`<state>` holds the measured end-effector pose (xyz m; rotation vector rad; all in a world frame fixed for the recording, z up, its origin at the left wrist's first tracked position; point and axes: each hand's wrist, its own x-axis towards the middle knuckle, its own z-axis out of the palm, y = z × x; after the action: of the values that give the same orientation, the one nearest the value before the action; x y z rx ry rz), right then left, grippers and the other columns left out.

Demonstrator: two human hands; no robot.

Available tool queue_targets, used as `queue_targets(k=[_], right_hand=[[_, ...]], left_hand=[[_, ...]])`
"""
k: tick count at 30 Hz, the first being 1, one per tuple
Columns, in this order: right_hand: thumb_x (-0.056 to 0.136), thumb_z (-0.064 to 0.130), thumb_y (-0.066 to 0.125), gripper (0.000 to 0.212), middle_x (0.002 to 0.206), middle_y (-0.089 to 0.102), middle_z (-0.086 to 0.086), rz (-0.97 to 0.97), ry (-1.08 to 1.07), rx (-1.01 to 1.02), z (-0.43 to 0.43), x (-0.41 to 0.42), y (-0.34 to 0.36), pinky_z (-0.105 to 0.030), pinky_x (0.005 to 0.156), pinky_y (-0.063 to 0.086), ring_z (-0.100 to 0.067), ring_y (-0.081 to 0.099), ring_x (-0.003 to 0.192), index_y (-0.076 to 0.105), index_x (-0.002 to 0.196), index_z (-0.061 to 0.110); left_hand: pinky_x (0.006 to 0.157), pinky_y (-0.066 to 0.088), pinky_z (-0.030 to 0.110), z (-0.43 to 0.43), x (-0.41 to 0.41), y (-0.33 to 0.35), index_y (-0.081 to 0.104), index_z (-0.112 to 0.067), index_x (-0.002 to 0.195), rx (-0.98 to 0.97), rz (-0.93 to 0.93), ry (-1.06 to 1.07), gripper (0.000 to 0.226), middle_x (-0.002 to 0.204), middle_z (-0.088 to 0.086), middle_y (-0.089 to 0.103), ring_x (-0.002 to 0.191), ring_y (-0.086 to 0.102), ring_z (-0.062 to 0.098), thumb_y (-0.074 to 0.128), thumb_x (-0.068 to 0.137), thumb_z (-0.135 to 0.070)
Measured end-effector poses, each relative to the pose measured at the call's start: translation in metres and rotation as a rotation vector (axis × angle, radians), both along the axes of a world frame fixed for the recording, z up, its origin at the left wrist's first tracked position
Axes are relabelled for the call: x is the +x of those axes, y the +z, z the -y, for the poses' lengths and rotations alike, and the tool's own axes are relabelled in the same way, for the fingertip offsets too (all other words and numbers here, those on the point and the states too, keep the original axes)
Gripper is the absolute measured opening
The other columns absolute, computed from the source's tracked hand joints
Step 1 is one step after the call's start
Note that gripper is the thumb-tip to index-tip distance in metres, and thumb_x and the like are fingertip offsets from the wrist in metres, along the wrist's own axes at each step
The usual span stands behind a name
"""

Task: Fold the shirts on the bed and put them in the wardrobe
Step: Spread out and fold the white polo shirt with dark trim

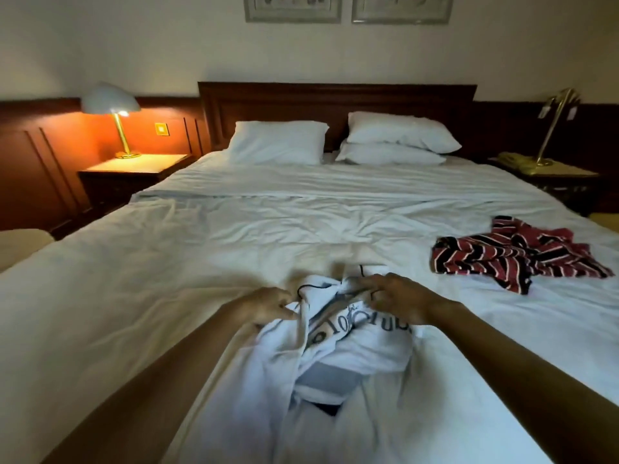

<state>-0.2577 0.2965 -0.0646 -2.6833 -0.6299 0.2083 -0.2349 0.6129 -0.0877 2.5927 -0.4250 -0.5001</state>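
1. Gripping a crumpled white shirt [338, 349] with dark lettering, both hands work at the lower centre of the head view. The left hand [268, 308] pinches a fold on the shirt's left side with curled fingers. The right hand [398, 301] curls its fingers over the bunched upper edge.
2. The white shirt lies heaped on the bed [150, 296], close to the foot edge at the bottom of the frame. A thin dark cord [311, 288] loops out between the hands.
3. A striped shirt [512, 254] in red, black and white lies crumpled at the right of the frame, well apart from the hands and near the bed's right edge.
4. Open, rumpled sheet [268, 226] fills the left and middle of the bed, between the hands and the pillows [278, 142].
5. The pillows rest against the dark headboard [335, 98]: one on the left, two stacked on the right.
6. A lit lamp [112, 102] stands on a bedside table [134, 169] at the upper left, just beside the bed's left edge. A brass lamp [552, 125] stands at the upper right.
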Motion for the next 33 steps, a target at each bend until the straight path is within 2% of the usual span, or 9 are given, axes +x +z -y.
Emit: queue_targets(k=[4, 8, 11, 14, 17, 23, 26, 30, 33], right_hand=[[0.098, 0.016, 0.055, 0.035, 0.101, 0.052, 0.033, 0.017, -0.045, 0.107, -0.019, -0.003, 0.003, -0.007, 0.079, 0.037, 0.007, 0.054, 0.087, 0.059, 0.126, 0.036], [0.094, 0.009, 0.055, 0.050, 0.083, 0.061, 0.014, -0.014, -0.135, 0.298, -0.042, -0.009, 0.009, -0.027, 0.073, 0.051, -0.005, 0.058, 0.070, 0.051, 0.137, 0.033], [0.091, 0.014, 0.064, 0.059, 0.096, 0.066, -0.004, -0.095, -0.030, 0.377, -0.060, -0.010, 0.018, -0.029, 0.063, 0.055, -0.017, 0.064, 0.066, 0.047, 0.138, 0.046], [0.092, 0.010, 0.063, 0.030, 0.094, 0.070, 0.000, -0.102, 0.020, 0.306, -0.072, -0.014, 0.024, -0.024, 0.065, 0.056, -0.010, 0.066, 0.069, 0.066, 0.119, 0.023], [0.092, -0.001, 0.058, 0.014, 0.090, 0.068, -0.021, -0.120, -0.004, 0.330, -0.058, -0.018, 0.025, -0.030, 0.066, 0.054, -0.013, 0.063, 0.068, 0.066, 0.102, 0.004], [0.093, -0.004, 0.061, 0.011, 0.086, 0.071, 0.000, -0.093, -0.076, 0.416, 0.038, -0.052, 0.078, -0.019, 0.069, 0.048, -0.005, 0.064, 0.078, 0.066, 0.098, 0.004], [0.092, 0.003, 0.066, 0.017, 0.091, 0.073, -0.003, 0.039, -0.197, 0.218, 0.108, -0.068, 0.095, -0.021, 0.072, 0.050, -0.011, 0.068, 0.083, 0.070, 0.097, 0.019], [0.095, 0.012, 0.061, 0.028, 0.125, 0.065, -0.005, 0.006, -0.415, -0.539, 0.164, -0.074, 0.073, -0.024, 0.088, 0.045, -0.017, 0.062, 0.110, 0.065, 0.121, 0.019], [0.095, 0.011, 0.059, 0.039, 0.141, 0.054, 0.002, -0.064, -0.392, -0.257, 0.143, -0.085, 0.041, -0.018, 0.093, 0.038, -0.018, 0.052, 0.128, 0.058, 0.133, 0.024]], left_hand=[[0.061, 0.031, 0.025, -0.007, 0.002, 0.016, 0.051, -0.022, 0.064, -0.068, 0.204, -0.023, 0.034, 0.062, -0.011, 0.047, 0.061, 0.041, 0.005, 0.067, 0.094, -0.024], [0.049, 0.030, 0.021, 0.001, -0.012, 0.031, 0.058, -0.021, 0.068, -0.512, 0.002, 0.135, 0.033, 0.056, -0.011, 0.041, 0.050, 0.036, 0.005, 0.060, 0.100, -0.017], [0.059, 0.042, 0.019, 0.001, -0.025, 0.045, 0.073, -0.015, 0.095, -0.811, -0.229, 0.118, 0.016, 0.086, 0.008, 0.062, 0.067, 0.055, 0.010, 0.058, 0.100, -0.017], [0.084, 0.057, 0.032, -0.013, -0.033, 0.057, 0.062, -0.009, 0.133, -0.952, -0.443, -0.033, 0.034, 0.130, 0.016, 0.066, 0.104, 0.069, 0.028, 0.049, 0.102, -0.011], [0.095, 0.055, 0.040, -0.029, -0.032, 0.046, 0.061, -0.012, 0.131, -0.839, -0.372, 0.045, 0.031, 0.129, 0.013, 0.067, 0.111, 0.068, 0.031, 0.053, 0.101, -0.011], [0.093, 0.043, 0.026, -0.018, -0.027, 0.003, 0.062, -0.026, 0.127, -0.426, -0.163, -0.038, 0.041, 0.121, -0.008, 0.066, 0.111, 0.061, 0.011, 0.065, 0.088, -0.013], [0.105, 0.041, 0.025, 0.031, -0.029, 0.006, 0.058, -0.040, 0.132, -0.283, -0.086, -0.206, 0.045, 0.128, -0.021, 0.063, 0.121, 0.056, -0.002, 0.065, 0.088, -0.030], [0.114, 0.032, 0.018, 0.096, -0.041, 0.012, 0.053, -0.026, 0.143, -0.361, -0.218, -0.327, 0.041, 0.145, -0.018, 0.052, 0.136, 0.045, 0.000, 0.057, 0.102, -0.029], [0.106, 0.037, 0.011, 0.115, -0.051, 0.018, 0.061, -0.016, 0.136, -0.511, -0.413, -0.273, 0.038, 0.143, -0.016, 0.055, 0.132, 0.048, -0.003, 0.056, 0.103, -0.033]])
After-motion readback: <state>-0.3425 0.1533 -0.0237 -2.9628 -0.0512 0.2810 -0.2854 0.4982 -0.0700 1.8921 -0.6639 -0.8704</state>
